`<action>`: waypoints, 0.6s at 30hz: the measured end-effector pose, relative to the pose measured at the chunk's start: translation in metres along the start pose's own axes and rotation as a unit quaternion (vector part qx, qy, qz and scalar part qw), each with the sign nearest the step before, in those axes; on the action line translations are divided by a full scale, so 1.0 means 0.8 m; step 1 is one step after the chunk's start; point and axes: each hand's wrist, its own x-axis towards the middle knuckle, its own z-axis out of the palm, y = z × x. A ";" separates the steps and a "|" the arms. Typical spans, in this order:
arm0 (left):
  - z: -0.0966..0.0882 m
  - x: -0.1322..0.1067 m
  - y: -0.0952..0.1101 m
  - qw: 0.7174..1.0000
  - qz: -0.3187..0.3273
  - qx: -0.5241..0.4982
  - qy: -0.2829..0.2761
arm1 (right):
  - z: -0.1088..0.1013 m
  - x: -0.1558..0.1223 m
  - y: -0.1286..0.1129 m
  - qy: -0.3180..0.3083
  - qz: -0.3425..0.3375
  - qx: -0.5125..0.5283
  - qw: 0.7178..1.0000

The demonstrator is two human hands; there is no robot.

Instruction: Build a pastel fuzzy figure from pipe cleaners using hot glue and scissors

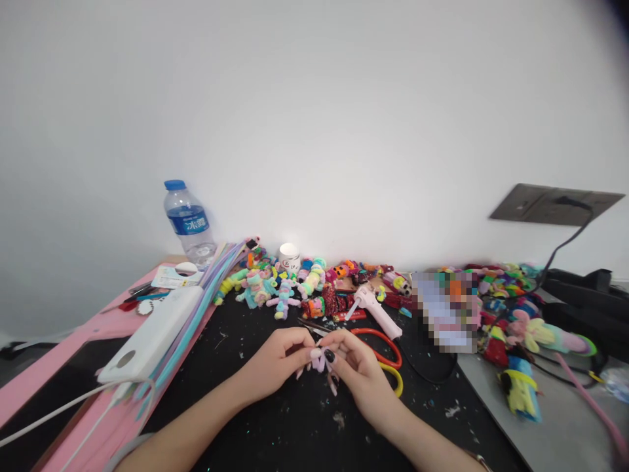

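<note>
My left hand (275, 362) and my right hand (361, 373) meet over the black mat (295, 426), fingers pinched together. Between the fingertips sits a small pale pink fuzzy piece (318, 362), held by both hands. Just behind the hands lie scissors with red and yellow handles (386, 357) and a pink glue gun (376, 311). A row of small colourful fuzzy figures (282, 292) stands further back.
A water bottle (189, 223) stands at the back left by the white wall. A white power bank (152, 337) with a cable lies on a bundle of pastel fuzzy stems (196, 314). More bright figures (521, 328) pile at the right, near a black bag (584, 295).
</note>
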 end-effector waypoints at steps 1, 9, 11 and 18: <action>-0.001 0.000 0.000 1.000 -0.007 -0.018 -0.002 | -0.001 0.001 0.001 0.007 0.003 0.000 1.000; -0.005 0.001 -0.002 0.998 0.011 0.002 0.068 | -0.006 0.003 0.018 0.052 0.012 0.007 0.999; -0.005 0.001 -0.002 0.997 0.018 0.028 0.067 | -0.005 0.004 0.019 0.047 0.004 0.026 0.999; -0.002 -0.001 0.000 0.995 0.035 0.089 0.038 | -0.001 0.007 0.010 0.047 0.009 0.041 0.998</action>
